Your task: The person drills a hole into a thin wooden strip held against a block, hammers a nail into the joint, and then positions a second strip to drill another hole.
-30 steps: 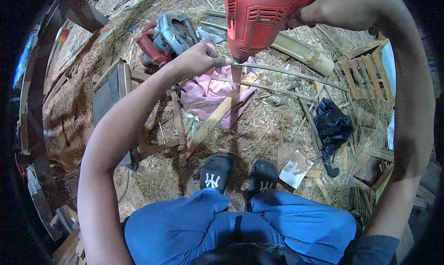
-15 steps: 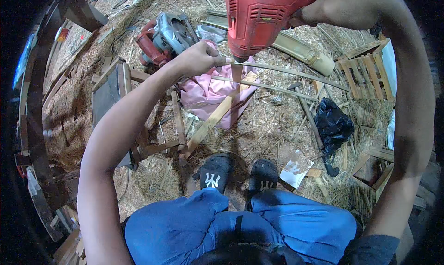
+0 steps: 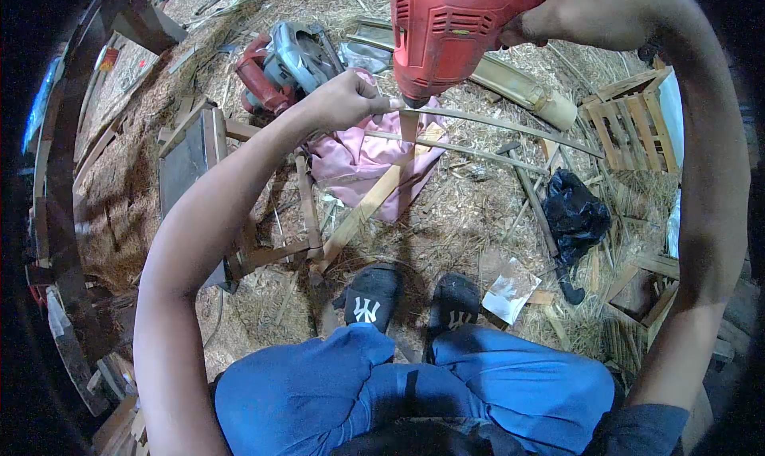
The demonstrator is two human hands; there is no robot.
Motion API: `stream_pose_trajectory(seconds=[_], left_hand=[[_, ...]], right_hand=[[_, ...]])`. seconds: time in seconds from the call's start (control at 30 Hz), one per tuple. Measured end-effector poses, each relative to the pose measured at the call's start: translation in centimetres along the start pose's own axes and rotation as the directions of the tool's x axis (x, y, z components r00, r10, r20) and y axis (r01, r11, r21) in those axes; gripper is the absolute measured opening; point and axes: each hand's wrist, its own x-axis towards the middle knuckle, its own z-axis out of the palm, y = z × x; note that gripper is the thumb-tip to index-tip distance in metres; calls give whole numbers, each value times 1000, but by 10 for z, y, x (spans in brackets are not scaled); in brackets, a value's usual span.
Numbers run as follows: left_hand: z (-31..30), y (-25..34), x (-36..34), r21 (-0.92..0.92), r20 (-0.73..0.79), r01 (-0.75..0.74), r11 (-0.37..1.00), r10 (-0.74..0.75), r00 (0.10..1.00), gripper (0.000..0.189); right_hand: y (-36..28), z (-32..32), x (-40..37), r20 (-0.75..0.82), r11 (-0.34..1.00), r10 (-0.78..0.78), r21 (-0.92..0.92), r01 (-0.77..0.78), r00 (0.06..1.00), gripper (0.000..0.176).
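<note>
My right hand (image 3: 594,11) grips a red electric drill (image 3: 446,30) at the top of the view, nose pointing down. My left hand (image 3: 344,99) is closed around the near end of a thin bamboo strip (image 3: 510,125), right under the drill's nose. A short flat wooden piece (image 3: 408,126) hangs just below the drill tip. A longer wooden slat (image 3: 368,203) runs diagonally across a pink cloth (image 3: 358,157) on the straw-covered floor.
A circular saw (image 3: 283,62) lies behind my left hand. A wooden frame (image 3: 195,149) stands at left, slatted crates (image 3: 629,125) at right, a black bag (image 3: 574,213) and a hammer (image 3: 538,209) nearby. My black shoes (image 3: 370,295) and blue trousers (image 3: 414,388) are below.
The drill and my left hand have shifted very slightly; otherwise the scene holds still.
</note>
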Motion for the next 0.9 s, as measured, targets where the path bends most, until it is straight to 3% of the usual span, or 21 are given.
stream_pose_trajectory(seconds=[0.07,0.23,0.37,0.43,0.47,0.53,0.73,0.77,0.83,0.9], left_hand=[[1,-6,4,9,-7,-7,1000,7,1000,55],[1,-4,3,13,-7,-20,1000,20,1000,56],[0,0,0,1,-14,-28,1000,28,999,57],[1,-2,1,6,-7,-22,1000,22,1000,57],[2,-4,1,-9,-16,-46,999,46,999,59],[3,-3,1,-23,-25,-70,997,69,997,61],[1,-4,2,26,-39,-48,999,49,998,68],[1,-3,1,29,-38,-45,999,46,998,68],[1,-4,2,32,-36,-43,999,44,998,69],[2,-6,4,13,-38,-45,999,45,998,67]], right_hand=[[4,4,-3,-108,996,-49,-84,40,993,52],[-1,-10,4,41,999,9,32,-10,999,52],[-3,-12,7,144,983,144,90,-158,979,52],[0,6,-1,-107,992,-97,-93,87,989,52],[1,0,0,-108,992,-97,-93,87,989,52],[0,-20,4,110,987,8,162,-26,994,53],[3,-20,4,109,978,-58,204,35,992,53],[5,-14,3,109,978,-58,205,35,992,53],[6,1,1,-31,995,-103,-21,102,994,53],[2,5,-3,-63,993,-114,-32,112,992,53]])
